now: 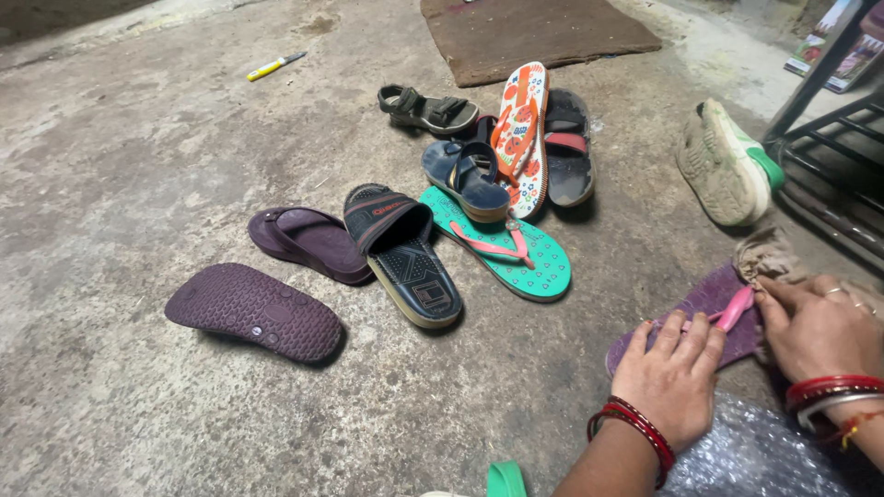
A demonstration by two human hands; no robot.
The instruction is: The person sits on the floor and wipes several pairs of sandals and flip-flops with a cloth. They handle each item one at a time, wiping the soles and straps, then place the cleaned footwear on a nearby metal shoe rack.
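Left hand (674, 373) presses flat, fingers spread, on the purple flip-flop (695, 317); right hand (815, 327) pinches a cloth (766, 258) beside its pink strap (732, 311). The sole looks light and bendy, best gripped at its edges.

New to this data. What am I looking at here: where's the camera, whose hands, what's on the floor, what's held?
There is one picture, taken by a camera worn on a person's head and looking down. No machine is involved, just two bare hands at the lower right.

The left hand lies flat on a purple flip-flop with a pink strap. The right hand presses a tan cloth against that same flip-flop.

On the concrete floor lies a loose pile of footwear: a green flip-flop, a black slide, two purple slippers, one turned sole up, sandals and a pair of white shoes. Farther off lie a brown mat and a yellow-handled knife.
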